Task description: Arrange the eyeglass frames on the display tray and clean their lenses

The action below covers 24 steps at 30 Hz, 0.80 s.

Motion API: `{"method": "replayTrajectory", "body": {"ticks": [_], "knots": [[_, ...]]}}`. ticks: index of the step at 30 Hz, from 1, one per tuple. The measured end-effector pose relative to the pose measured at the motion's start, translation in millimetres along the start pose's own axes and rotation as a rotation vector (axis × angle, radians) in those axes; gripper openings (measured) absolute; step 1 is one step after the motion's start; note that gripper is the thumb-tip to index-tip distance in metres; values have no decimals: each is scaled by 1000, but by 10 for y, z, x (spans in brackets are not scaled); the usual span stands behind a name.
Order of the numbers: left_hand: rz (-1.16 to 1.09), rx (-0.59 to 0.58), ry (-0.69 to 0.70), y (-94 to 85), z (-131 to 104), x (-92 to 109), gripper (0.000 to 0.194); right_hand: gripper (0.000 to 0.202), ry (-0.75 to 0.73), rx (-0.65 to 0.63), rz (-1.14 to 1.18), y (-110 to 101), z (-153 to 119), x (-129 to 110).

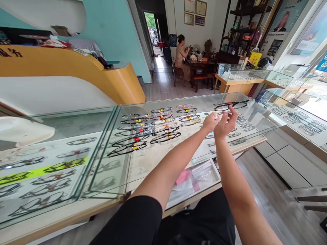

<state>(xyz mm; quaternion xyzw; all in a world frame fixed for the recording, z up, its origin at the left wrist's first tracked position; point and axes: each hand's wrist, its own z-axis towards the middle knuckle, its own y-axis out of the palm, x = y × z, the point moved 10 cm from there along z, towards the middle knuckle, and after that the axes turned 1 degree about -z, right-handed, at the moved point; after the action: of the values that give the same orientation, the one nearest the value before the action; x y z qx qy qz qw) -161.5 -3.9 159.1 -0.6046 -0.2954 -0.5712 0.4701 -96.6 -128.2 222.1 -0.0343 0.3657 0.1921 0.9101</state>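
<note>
My left hand [210, 123] is closed around a small white object [216, 115]; only its tip shows, and its kind cannot be made out. Close beside it on the right is my right hand [226, 125], its fingers bent and apart, palm turned toward the left hand. Just beyond both hands is a pair of black-framed glasses [221, 107]; whether my right fingertips touch it cannot be told. Under the hands lies the glass top of a display case [163, 156]. To the left, several pairs of glasses [165, 137] with coloured tags stand on that top in columns.
Below the glass, a pulled-out drawer [216, 172] holds pink and clear packets. More eyewear lies inside the neighbouring case [63, 153] at left and the cases [301, 115] at right. A yellow counter [122, 81] stands behind. Farther back, a person [181, 54] sits at a dark table.
</note>
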Motion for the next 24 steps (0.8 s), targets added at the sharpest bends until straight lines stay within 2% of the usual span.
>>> {"method": "replayTrajectory", "body": {"ticks": [2,4,6,9,11,14,16,19,21,24], "knots": [[4,36,17,-137,-84,42,11,46,-3,0,17,22,-13,-40],[7,97,52,-388,-201,111,13,45,1,0,47,42,-19,-74],[-21,200,117,-772,-378,203,15,43,4,-12,88,73,-41,-123],[-102,366,225,-1480,-806,317,23,38,11,-83,180,168,-153,-243],[-122,427,242,-1903,-1153,322,30,31,30,-200,253,288,-309,-352],[-121,436,152,-2325,-1633,178,37,24,118,-486,377,544,-689,-536],[-116,440,78,-2480,-1886,36,41,22,224,-708,476,716,-1007,-668],[-121,472,4,-2583,-2112,-140,43,22,372,-990,586,904,-1408,-880],[-153,451,-27,-2564,-2148,-212,47,23,402,-1099,620,980,-1527,-1007],[-225,367,-66,-2472,-2117,-272,57,25,346,-1151,627,1040,-1524,-1121]]}}
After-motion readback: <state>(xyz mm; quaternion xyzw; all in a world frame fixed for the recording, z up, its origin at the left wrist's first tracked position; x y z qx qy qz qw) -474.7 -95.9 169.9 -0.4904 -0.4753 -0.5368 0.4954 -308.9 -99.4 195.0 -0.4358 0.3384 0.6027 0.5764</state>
